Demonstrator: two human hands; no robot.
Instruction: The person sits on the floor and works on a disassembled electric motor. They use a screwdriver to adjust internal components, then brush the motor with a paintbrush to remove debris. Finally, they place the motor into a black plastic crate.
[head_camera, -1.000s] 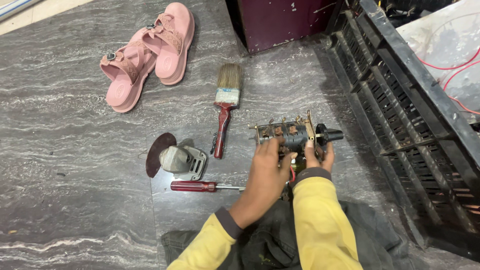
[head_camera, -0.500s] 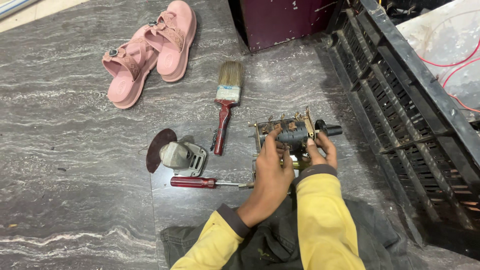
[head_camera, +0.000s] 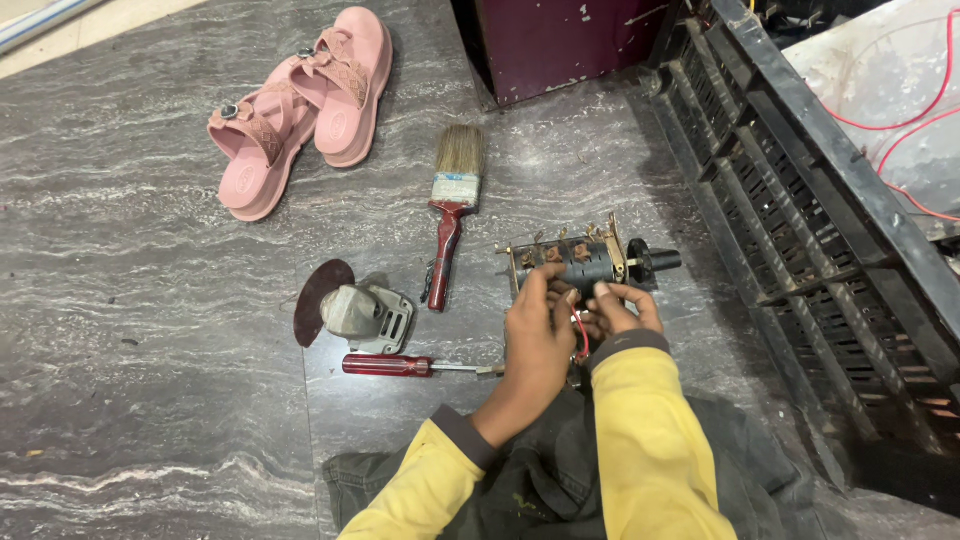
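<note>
A dark rotary switch unit (head_camera: 582, 260) with brass terminals and a black knob at its right end is held just above the grey stone floor. My left hand (head_camera: 535, 340) grips its near left side, fingers on the body. My right hand (head_camera: 622, 308) holds its near right side, fingers curled under it. A thin red wire (head_camera: 580, 335) hangs between the two hands. Both sleeves are yellow.
A red-handled paintbrush (head_camera: 450, 215) lies left of the switch. A red-handled screwdriver (head_camera: 400, 366) and a small grey angle grinder (head_camera: 350, 310) with a dark disc lie near left. Pink sandals (head_camera: 300, 105) sit far left. A black metal grille (head_camera: 800, 200) runs along the right; a maroon box (head_camera: 570, 40) stands behind.
The switch unit has been turned slightly and lowered toward me; both hands shifted their grip along its near side.
</note>
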